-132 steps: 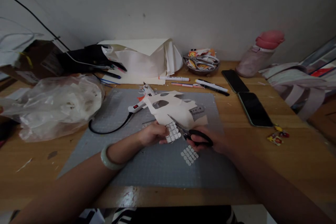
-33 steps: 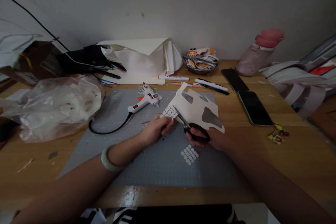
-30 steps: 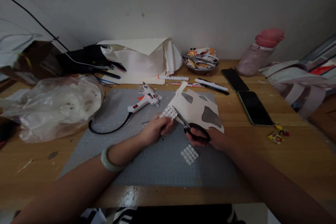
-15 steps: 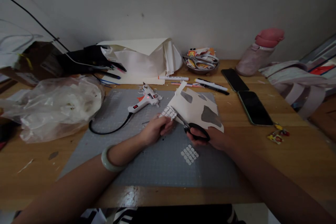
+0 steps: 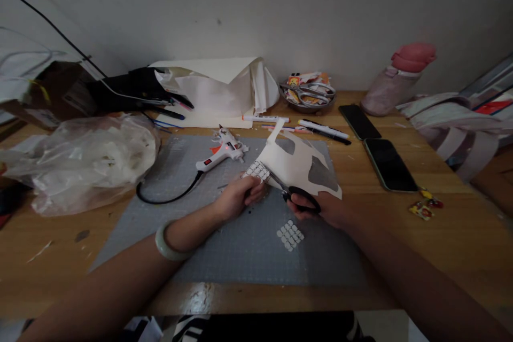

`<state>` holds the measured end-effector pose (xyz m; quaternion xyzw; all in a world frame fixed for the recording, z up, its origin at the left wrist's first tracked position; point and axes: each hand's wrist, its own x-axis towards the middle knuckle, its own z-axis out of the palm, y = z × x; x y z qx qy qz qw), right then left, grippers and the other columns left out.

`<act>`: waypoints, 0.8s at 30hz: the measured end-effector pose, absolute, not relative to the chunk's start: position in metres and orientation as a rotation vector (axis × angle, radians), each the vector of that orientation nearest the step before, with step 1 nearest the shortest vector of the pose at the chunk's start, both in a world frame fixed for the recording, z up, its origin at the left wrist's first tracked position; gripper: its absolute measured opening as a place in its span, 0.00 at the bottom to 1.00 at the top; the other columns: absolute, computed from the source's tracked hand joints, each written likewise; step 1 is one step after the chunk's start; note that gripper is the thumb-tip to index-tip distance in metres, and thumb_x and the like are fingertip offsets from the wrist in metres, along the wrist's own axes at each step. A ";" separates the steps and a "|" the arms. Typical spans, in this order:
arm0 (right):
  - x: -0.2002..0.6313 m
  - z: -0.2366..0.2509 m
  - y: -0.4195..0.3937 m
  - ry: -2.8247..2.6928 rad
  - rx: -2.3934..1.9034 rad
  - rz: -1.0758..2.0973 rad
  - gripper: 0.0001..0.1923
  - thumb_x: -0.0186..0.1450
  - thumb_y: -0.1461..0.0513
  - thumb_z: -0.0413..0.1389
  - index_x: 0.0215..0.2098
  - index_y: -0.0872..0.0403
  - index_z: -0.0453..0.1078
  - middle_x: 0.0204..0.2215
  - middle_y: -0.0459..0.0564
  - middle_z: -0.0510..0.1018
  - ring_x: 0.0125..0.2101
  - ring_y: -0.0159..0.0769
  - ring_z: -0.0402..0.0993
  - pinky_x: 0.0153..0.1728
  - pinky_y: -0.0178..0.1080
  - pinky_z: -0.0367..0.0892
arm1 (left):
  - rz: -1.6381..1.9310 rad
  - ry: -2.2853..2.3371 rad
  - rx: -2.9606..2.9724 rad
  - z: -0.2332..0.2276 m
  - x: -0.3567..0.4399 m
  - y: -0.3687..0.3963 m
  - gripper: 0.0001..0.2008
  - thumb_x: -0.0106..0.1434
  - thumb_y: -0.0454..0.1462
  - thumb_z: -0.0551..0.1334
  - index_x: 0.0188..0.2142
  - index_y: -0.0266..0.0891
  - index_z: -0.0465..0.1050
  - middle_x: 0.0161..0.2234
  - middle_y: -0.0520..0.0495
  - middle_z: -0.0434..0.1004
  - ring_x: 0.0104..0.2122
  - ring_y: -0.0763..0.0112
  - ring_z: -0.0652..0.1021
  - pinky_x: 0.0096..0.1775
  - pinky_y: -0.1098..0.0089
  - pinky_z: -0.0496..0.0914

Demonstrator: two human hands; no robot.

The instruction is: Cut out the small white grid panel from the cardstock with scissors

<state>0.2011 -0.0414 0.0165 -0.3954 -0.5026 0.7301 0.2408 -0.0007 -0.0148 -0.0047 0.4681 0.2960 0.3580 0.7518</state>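
Swung round since the first frame, the cut-out white sheet (image 5: pixel 298 163) now fans away beyond the right hand (image 5: pixel 320 208) rather than over the glue gun (image 5: pixel 219 154).

Left hand (image 5: pixel 236 200) has its grip pinched on the sheet's dotted corner (image 5: pixel 258 170); right grip is closed through the black scissors (image 5: pixel 294 195), blades into the sheet just beside that pinch. Thin and floppy by its look, it wants holding near the cut. Behind both grips, a metal bowl (image 5: pixel 306 97) holds scissors and scraps; off the left grip, a plastic bag (image 5: pixel 80 163) holds white offcuts.
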 end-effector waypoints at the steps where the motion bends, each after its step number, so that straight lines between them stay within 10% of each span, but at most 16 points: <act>1: 0.200 0.018 -0.041 -1.369 -1.099 1.999 0.28 0.54 0.41 0.59 0.20 0.54 0.57 0.20 0.42 0.63 0.18 0.22 0.54 0.16 0.30 0.44 | 0.783 0.648 1.017 -0.004 0.000 -0.015 0.16 0.56 0.38 0.55 0.14 0.40 0.54 0.10 0.57 0.50 0.13 0.79 0.53 0.20 0.72 0.49; 24: 0.211 0.012 -0.042 -1.381 -1.025 2.154 0.28 0.54 0.40 0.59 0.25 0.56 0.63 0.19 0.43 0.65 0.17 0.22 0.55 0.15 0.30 0.42 | 0.659 0.470 1.013 -0.006 -0.003 -0.015 0.19 0.57 0.40 0.57 0.14 0.40 0.55 0.09 0.57 0.49 0.13 0.79 0.53 0.19 0.71 0.49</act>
